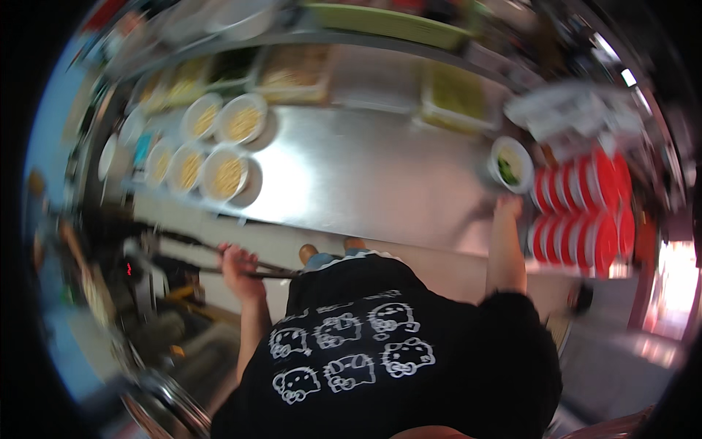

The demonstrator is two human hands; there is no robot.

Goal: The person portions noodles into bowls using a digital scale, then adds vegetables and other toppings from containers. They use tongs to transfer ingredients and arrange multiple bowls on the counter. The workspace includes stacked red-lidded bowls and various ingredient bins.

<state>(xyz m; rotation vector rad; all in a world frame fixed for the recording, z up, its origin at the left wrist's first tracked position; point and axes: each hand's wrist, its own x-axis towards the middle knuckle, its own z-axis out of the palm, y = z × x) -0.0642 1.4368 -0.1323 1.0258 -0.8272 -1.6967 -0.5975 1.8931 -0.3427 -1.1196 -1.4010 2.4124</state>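
In my left hand [241, 269] is a pair of long dark chopsticks [269, 270], held out over the floor to the left of my body. My right arm reaches out to the far right of the steel counter [351, 164]. There my right hand [510, 206] grips the near side of a white bowl [512, 164], though blur hides the fingers' exact hold. Inside it are green leaves and something pale. Several white bowls of pale yellow noodles [226, 174] stand in two rows at the counter's left.
Stacks of red-lidded containers [576, 214] stand just right of my right hand. Tubs of food [293, 71] line the counter's back under a shelf holding a green basket [389, 24]. White plastic bags [576, 112] lie at the back right. Dark equipment [181, 329] is at the lower left.
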